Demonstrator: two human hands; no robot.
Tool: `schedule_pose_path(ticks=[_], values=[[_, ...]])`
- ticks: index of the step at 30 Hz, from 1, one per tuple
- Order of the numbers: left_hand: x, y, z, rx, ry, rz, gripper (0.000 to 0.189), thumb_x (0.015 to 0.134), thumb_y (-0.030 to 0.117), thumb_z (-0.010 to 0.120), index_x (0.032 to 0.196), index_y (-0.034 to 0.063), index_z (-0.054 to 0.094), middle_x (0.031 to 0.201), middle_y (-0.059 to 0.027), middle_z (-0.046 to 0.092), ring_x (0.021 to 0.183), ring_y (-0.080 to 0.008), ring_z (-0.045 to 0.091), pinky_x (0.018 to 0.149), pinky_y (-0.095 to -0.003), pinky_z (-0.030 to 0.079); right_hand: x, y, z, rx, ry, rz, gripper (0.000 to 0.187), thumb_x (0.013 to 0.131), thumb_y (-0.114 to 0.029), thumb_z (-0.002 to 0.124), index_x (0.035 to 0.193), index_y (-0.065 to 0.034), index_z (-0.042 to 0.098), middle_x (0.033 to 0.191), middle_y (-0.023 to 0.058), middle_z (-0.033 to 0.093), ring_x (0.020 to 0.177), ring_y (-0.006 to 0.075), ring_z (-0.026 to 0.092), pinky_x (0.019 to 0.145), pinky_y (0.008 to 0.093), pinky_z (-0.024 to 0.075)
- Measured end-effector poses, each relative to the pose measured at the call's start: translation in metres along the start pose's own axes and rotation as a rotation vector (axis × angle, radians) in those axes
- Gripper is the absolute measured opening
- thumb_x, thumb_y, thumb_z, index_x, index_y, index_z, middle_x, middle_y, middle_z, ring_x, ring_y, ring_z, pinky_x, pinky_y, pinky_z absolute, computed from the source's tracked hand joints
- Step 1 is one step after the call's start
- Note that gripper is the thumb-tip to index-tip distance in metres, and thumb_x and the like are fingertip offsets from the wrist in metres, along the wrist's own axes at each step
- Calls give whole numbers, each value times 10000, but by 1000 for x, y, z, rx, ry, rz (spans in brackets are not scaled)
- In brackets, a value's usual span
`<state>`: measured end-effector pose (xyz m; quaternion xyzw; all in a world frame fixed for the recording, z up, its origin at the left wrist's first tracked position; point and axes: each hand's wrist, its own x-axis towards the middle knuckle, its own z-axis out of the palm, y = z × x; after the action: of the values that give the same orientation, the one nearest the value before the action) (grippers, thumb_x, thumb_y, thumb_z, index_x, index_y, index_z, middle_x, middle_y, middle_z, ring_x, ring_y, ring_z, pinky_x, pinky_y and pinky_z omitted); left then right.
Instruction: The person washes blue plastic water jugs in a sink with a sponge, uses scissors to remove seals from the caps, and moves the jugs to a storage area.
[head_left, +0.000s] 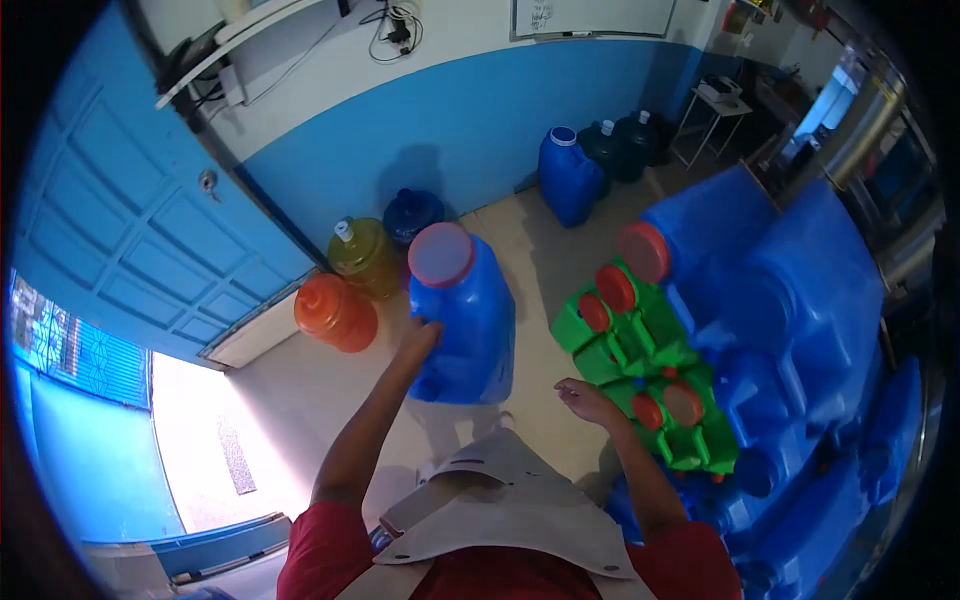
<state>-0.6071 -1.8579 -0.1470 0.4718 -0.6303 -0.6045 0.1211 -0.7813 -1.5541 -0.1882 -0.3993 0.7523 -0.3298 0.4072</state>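
A blue plastic jerrycan (476, 330) with a wide red-rimmed cap is in front of me, tilted slightly. My left hand (426, 336) is closed around its handle at the left side. To the right, my right hand (587, 400) hangs in the air with nothing in it, its fingers loosely bent. Nearest to that hand are several stacked green plastic jugs (637, 322) with red caps. Large blue plastic containers (795, 300) are piled beyond them on the right, and one of these carries a red cap (643, 252).
An orange water jug (335, 311), a yellowish water bottle (365, 255) and a dark blue one (412, 214) stand by the left wall. Another blue jerrycan (568, 180) stands farther back beside dark bottles (636, 146). At left, a blue panelled door (150, 210) stands ajar beside a bright doorway.
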Motion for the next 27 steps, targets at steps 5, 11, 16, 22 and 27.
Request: schedule_pose_path(ticks=[5, 11, 16, 22, 27], values=[[161, 48, 61, -228, -36, 21, 146, 704, 135, 572, 819, 64, 515, 673, -46, 517, 563, -153, 495, 502, -299, 410, 90, -8, -30, -12, -20, 16, 284, 881, -225, 456, 1046, -12, 547, 998, 179, 595, 939, 304, 576, 809, 359, 446], [381, 63, 113, -310, -155, -176, 290, 755, 171, 639, 924, -20, 501, 819, -120, 568, 725, -221, 553, 667, -343, 454, 206, 47, -40, 52, 63, 138, 263, 869, -199, 474, 1032, -9, 557, 957, 164, 612, 899, 282, 596, 786, 344, 460], [578, -17, 146, -195, 26, -146, 479, 771, 192, 650, 1108, -78, 444, 1049, -195, 549, 924, -298, 548, 810, -389, 442, 305, 86, -26, 158, 125, 313, 258, 858, -186, 460, 1029, -21, 560, 973, 184, 606, 903, 311, 596, 790, 364, 466], [702, -66, 164, -12, 112, -90, 557, 741, 212, 673, 1138, -92, 428, 1129, -237, 512, 1014, -347, 518, 892, -388, 397, 403, 108, -15, 128, 95, 451, 261, 843, -184, 476, 1036, -31, 563, 967, 187, 599, 875, 319, 593, 778, 378, 470], [740, -92, 156, 161, 151, 35, 602, 746, 246, 666, 1157, -111, 409, 1161, -272, 483, 1067, -384, 484, 927, -393, 367, 499, 94, 12, 72, -90, 243, 369, 847, -255, 516, 1140, -32, 503, 1155, 176, 508, 1006, 278, 544, 841, 357, 453]])
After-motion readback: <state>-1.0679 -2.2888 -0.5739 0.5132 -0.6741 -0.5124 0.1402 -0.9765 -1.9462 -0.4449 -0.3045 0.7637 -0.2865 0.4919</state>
